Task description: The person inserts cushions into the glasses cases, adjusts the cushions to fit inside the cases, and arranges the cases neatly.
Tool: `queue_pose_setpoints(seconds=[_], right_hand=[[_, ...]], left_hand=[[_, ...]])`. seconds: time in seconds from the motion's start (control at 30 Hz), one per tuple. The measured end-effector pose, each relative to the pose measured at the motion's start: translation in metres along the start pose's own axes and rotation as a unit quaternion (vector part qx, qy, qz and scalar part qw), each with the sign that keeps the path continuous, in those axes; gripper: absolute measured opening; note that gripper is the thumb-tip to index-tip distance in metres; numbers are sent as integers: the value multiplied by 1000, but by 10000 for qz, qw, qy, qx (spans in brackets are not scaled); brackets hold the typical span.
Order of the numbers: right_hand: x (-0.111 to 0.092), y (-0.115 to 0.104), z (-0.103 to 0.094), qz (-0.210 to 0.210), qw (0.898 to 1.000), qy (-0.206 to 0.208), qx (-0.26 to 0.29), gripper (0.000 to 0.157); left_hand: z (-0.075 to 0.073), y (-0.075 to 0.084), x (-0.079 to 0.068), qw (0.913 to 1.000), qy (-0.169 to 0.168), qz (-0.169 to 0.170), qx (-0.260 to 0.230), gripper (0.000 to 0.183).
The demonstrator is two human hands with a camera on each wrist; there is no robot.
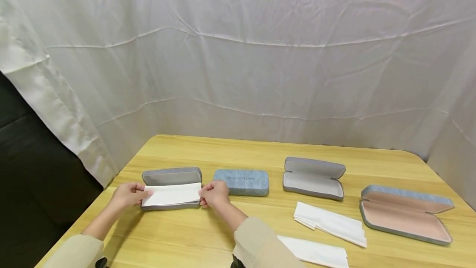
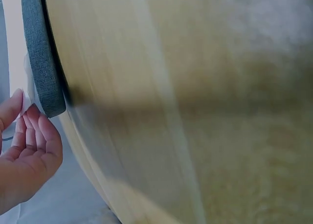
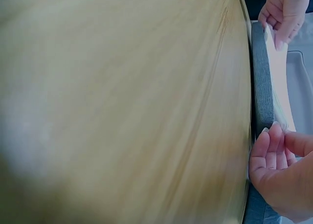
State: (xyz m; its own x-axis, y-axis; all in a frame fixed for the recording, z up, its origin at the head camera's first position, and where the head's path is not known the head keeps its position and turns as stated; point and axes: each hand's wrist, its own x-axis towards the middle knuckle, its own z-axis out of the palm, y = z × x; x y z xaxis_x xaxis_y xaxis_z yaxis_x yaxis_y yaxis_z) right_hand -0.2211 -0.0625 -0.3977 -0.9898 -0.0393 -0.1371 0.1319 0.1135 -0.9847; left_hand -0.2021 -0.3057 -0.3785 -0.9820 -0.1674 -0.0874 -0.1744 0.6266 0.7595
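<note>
A folded white cloth lies over the base of an open grey glasses case at the left of the table. My left hand pinches the cloth's left end between thumb and fingers. At the other end, my right hand pinches the cloth's right edge, beside the case's corner. The left wrist view shows the cloth running along the dark case wall. In the right wrist view the cloth stretches between both hands, above the case's rim. The cloth covers the case's inside.
A closed blue glasses case lies just right of my right hand. Farther right stand an open grey case and an open blue case with pink lining. Two folded white cloths lie in front of them.
</note>
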Motion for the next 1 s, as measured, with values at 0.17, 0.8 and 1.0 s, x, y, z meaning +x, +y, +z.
queue_pose_setpoints(seconds=[0.17, 0.8, 1.0], right_hand=[[1, 0, 5, 168, 9998, 32, -39, 13], [-1, 0, 6, -78, 9968, 130, -781, 19], [-3, 1, -3, -582, 9862, 134, -1547, 17]], left_hand=[[2, -2, 2, 9992, 167, 151, 337, 28], [6, -2, 6, 9929, 464, 421, 1009, 22], [4, -1, 4, 9905, 617, 526, 1111, 19]])
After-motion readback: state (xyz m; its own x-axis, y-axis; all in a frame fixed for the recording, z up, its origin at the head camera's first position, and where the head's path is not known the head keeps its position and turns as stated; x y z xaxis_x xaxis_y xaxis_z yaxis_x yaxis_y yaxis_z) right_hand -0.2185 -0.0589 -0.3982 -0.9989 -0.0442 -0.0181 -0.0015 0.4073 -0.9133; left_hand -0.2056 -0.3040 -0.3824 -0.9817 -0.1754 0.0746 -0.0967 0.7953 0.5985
